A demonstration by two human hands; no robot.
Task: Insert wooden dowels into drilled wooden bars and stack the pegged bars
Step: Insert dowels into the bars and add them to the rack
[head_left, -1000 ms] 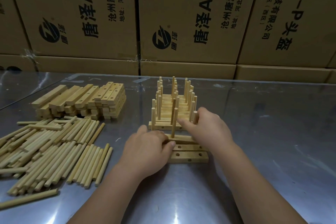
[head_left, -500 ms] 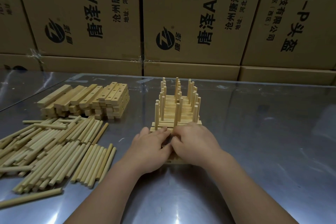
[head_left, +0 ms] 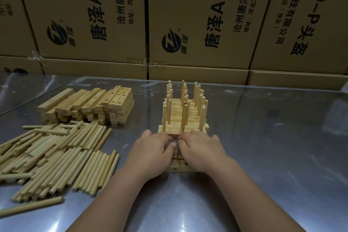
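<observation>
Pegging/stacking step: L hand (head_left: 150, 153) & R hand (head_left: 202, 149) both curl fingers onto pale drilled wooden bars (head_left: 179, 168) on the steel worktop (head_left: 263, 156), just in front of the pegged-bar stack (head_left: 184, 118). Next move prob. needs loose round wooden dowels (head_left: 56, 156), w/ holes kept facing up.

A shiny metal table (head_left: 273, 156) carries everything. The pegged stack (head_left: 185, 118) stands near its middle. Flat drilled bars (head_left: 178, 166) lie just on the near side of that stack, partly covered. Left of the stack sits a bar pile (head_left: 98, 107). Left of the stack and nearer spread loose dowels (head_left: 56, 156), with a single dowel (head_left: 32, 206) nearest of all.
</observation>
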